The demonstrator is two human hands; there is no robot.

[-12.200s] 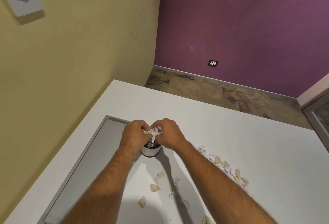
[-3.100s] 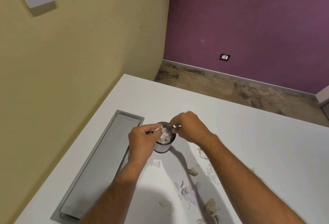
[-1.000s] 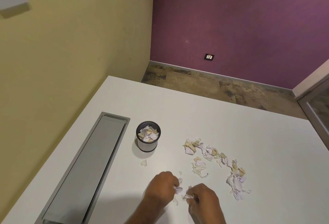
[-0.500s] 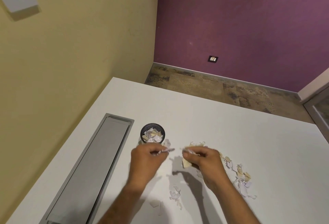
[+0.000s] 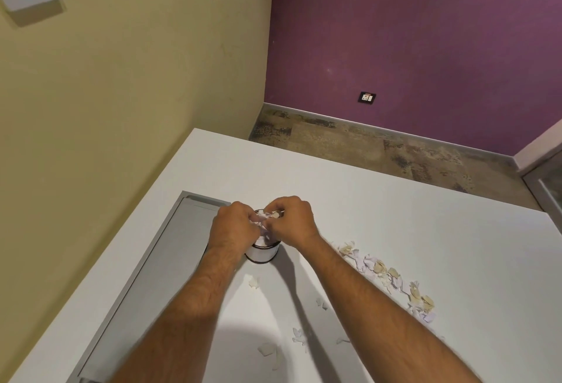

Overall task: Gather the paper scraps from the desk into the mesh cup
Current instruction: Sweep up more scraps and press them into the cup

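Both hands meet directly above the mesh cup (image 5: 262,251), which stands on the white desk (image 5: 395,230) just beside the grey recessed panel (image 5: 170,248). The left hand (image 5: 235,227) and the right hand (image 5: 293,221) each have the fingers curled and pinch a small bunch of paper scraps (image 5: 267,219) over the cup's mouth, so the drop seems to be straight down. The biggest remaining line of scraps (image 5: 392,279) lies to the right of the cup and runs diagonally toward the near right, so I judge the right hand is nearer to it. A few loose pieces (image 5: 299,338) lie between the forearms, closer to the person. The hands hide the cup's rim and most of its inside, so how full it is cannot be told.
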